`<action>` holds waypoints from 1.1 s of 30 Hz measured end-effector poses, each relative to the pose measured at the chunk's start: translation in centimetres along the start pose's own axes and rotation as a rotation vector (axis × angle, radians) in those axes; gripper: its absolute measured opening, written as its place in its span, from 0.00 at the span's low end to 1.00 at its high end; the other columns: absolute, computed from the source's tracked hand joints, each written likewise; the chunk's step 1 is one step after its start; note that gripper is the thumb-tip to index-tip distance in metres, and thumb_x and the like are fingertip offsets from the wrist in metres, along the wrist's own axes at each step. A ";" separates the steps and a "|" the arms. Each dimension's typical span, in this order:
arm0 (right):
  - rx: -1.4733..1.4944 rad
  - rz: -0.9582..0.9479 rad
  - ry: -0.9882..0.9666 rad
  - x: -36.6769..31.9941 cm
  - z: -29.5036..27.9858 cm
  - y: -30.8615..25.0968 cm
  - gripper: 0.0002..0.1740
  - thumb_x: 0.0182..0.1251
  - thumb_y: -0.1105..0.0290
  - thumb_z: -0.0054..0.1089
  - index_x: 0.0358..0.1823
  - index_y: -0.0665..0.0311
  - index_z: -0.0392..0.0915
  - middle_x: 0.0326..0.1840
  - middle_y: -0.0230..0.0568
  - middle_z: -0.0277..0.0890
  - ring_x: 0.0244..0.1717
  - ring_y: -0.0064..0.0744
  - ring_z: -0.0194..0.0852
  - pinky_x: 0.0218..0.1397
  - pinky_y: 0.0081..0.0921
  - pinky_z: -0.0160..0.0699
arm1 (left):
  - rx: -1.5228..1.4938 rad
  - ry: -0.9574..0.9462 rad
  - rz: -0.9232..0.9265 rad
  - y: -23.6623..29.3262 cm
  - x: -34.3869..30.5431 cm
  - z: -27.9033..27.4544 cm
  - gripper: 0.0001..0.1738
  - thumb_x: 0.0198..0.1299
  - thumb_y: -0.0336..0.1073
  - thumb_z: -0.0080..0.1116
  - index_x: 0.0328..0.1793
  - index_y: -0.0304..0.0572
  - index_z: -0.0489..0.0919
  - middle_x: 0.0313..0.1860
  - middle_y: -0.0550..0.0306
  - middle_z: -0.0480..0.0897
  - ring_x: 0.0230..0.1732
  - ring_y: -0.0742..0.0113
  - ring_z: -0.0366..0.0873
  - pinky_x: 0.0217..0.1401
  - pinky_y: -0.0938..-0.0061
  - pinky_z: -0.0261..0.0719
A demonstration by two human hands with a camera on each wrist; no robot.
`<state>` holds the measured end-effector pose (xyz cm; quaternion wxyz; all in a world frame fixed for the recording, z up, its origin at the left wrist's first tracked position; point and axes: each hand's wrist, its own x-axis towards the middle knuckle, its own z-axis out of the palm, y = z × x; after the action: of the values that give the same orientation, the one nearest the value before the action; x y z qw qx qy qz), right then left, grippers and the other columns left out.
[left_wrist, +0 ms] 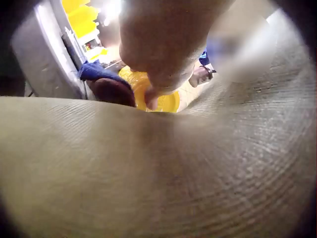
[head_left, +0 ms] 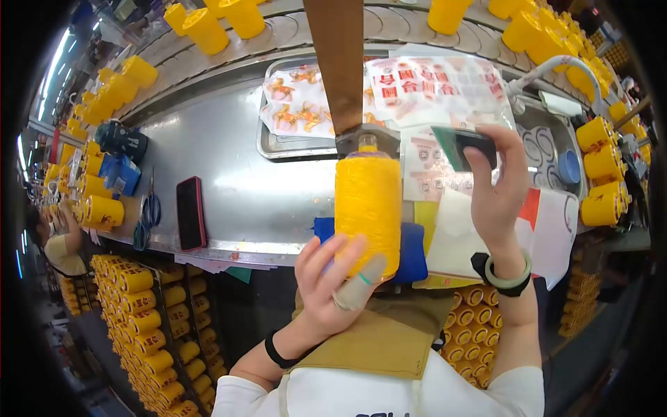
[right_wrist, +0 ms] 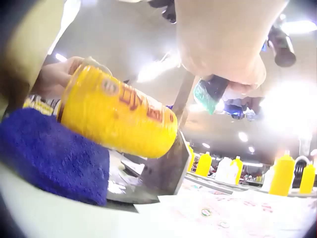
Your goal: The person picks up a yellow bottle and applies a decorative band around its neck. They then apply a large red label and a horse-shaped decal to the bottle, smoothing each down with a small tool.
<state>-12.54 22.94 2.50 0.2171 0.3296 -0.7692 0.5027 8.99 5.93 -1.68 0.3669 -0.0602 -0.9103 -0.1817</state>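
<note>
A yellow bottle [head_left: 368,208] lies with its narrow neck against a dark metal bracket [head_left: 368,139] at the foot of a brown post. My left hand [head_left: 330,281] holds its near end, the fingers spread round the side; one finger wears a pale cover. In the right wrist view the bottle [right_wrist: 119,116] shows red characters on its side. My right hand [head_left: 501,184] is raised to the right of the bottle and pinches a squeegee [head_left: 464,148] with a dark grip and green blade. A blue cloth [head_left: 411,254] lies under the bottle.
Printed sheets with red characters [head_left: 431,87] lie behind the squeegee, beside a metal tray [head_left: 267,142] of orange-patterned sheets. A phone [head_left: 191,212] and scissors [head_left: 148,212] lie on the left of the metal table. A sink with a faucet [head_left: 556,66] stands at right; yellow bottles line the back conveyor.
</note>
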 end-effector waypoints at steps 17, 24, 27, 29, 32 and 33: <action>-0.048 0.366 -0.562 -1.9 -0.6 1.2 0.18 0.69 0.77 0.62 0.60 0.60 0.80 0.50 0.40 0.70 0.44 0.33 0.69 0.51 0.27 0.71 | -0.498 -0.150 -0.437 -1.6 0.3 1.7 0.60 0.41 0.41 0.91 0.81 0.37 0.67 0.79 0.40 0.65 0.77 0.47 0.70 0.76 0.58 0.72; -0.174 0.041 -0.659 0.9 3.2 5.0 0.14 0.67 0.78 0.64 0.53 0.60 0.83 0.48 0.44 0.72 0.48 0.46 0.77 0.53 0.38 0.77 | -0.442 -0.148 -0.427 -1.8 0.4 1.9 0.61 0.38 0.41 0.92 0.80 0.38 0.68 0.77 0.43 0.67 0.71 0.52 0.72 0.73 0.61 0.72; -0.211 -0.106 -0.705 4.0 7.1 7.6 0.12 0.66 0.76 0.65 0.50 0.58 0.85 0.49 0.45 0.75 0.49 0.48 0.78 0.54 0.40 0.78 | -0.531 -0.072 -0.464 -1.8 -0.2 2.6 0.55 0.42 0.41 0.90 0.78 0.39 0.72 0.75 0.45 0.69 0.70 0.49 0.71 0.73 0.61 0.70; -0.330 -0.099 -0.837 6.1 10.5 9.3 0.15 0.64 0.70 0.66 0.53 0.55 0.86 0.51 0.47 0.79 0.55 0.51 0.80 0.55 0.46 0.82 | -0.511 -0.081 -0.448 -2.0 0.1 2.3 0.56 0.40 0.41 0.91 0.78 0.38 0.72 0.75 0.45 0.68 0.70 0.50 0.72 0.72 0.61 0.72; -0.302 0.052 -1.089 9.1 16.3 11.0 0.14 0.68 0.64 0.67 0.54 0.56 0.85 0.49 0.46 0.77 0.52 0.47 0.79 0.55 0.41 0.77 | -0.493 -0.102 -0.431 -2.4 0.1 2.0 0.57 0.39 0.41 0.92 0.78 0.38 0.72 0.75 0.44 0.68 0.70 0.50 0.73 0.72 0.61 0.73; -0.297 0.044 -1.094 9.7 18.5 11.4 0.14 0.68 0.64 0.67 0.54 0.56 0.85 0.49 0.46 0.77 0.52 0.47 0.79 0.55 0.41 0.77 | -0.501 -0.119 -0.427 -2.5 0.1 2.0 0.56 0.39 0.40 0.92 0.77 0.39 0.73 0.75 0.43 0.67 0.70 0.50 0.73 0.72 0.61 0.73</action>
<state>-27.53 6.37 -5.58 -0.1795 0.4918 -0.8388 0.1495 7.04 4.37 -3.61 0.2405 0.0332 -0.8492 -0.4689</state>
